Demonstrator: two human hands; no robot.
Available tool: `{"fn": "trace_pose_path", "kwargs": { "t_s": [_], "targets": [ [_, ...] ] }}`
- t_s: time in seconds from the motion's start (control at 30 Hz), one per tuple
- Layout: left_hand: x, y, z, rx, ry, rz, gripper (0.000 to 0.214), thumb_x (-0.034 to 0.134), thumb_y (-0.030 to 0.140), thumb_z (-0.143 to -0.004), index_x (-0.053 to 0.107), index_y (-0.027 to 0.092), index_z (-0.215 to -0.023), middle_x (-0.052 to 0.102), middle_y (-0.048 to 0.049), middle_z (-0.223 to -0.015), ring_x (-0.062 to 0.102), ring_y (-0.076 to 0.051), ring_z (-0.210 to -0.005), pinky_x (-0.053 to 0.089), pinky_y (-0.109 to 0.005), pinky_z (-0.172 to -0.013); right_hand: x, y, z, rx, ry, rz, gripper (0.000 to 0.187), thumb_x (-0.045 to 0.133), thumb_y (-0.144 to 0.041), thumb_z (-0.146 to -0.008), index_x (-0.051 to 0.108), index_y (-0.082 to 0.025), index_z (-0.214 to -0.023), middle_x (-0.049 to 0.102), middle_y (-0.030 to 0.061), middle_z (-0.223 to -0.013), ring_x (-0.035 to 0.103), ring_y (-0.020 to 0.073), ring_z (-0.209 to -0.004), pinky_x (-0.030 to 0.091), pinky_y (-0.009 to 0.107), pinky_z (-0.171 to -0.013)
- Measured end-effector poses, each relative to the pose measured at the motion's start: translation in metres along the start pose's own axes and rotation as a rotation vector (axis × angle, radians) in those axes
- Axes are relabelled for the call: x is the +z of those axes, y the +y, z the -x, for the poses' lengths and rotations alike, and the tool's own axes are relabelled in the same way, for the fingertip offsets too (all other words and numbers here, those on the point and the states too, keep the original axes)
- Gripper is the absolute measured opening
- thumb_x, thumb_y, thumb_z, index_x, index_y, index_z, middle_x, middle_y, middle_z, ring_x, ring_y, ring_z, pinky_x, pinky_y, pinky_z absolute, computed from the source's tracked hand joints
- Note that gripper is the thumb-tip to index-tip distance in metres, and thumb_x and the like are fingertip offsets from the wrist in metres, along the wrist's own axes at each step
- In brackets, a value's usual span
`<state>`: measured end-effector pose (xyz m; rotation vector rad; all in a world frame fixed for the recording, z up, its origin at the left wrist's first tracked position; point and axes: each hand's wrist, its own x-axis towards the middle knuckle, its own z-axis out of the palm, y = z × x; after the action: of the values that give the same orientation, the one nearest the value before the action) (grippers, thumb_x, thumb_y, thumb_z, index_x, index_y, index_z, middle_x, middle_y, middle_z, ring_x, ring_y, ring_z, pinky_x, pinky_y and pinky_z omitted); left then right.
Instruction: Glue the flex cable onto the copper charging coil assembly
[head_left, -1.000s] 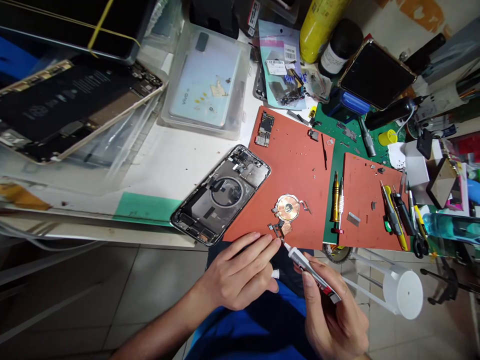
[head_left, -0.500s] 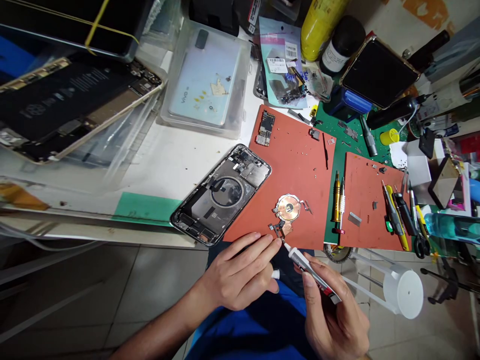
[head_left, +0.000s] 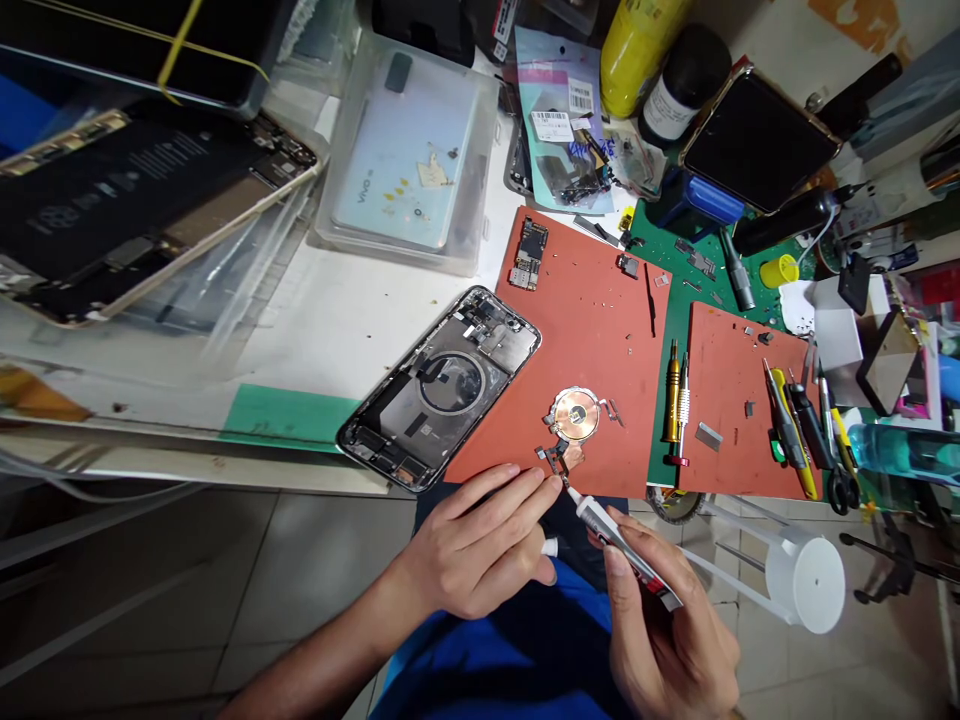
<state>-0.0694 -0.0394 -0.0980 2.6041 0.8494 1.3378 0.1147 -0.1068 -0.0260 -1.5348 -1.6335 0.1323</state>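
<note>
Right hand (head_left: 667, 640) unmoved, tube (head_left: 622, 550) seemingly touching flex (head_left: 559, 458)

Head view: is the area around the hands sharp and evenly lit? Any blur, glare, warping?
Head view: glue tube and copper coil are sharp and well lit; the floor under the bench is dim; the clear plastic at left looks smeared and stretched; no strong glare.
</note>
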Motion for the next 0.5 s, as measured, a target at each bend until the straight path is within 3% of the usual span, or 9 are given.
{"fn": "trace_pose_path", "kwargs": {
  "t_s": [0.5],
  "targets": [
    [0.0011,-0.0009,0.0008,0.005,0.014,0.008,0.041,0.044,0.036,-0.113,0.067,0.017,-0.086,0.082,-0.0162,-0.119,0.073,-0.025,-0.128,0.06,-0.043,-0.11,0.0009,-0.0025,-0.0057,-0.004,-0.002,0.007,0.047,0.075,0.007,-0.084,0.075,-0.013,-0.127,0.084,0.0071,-0.104,0.083,0.0209,-0.086,0.071,0.03,-0.077]
  ]
}}
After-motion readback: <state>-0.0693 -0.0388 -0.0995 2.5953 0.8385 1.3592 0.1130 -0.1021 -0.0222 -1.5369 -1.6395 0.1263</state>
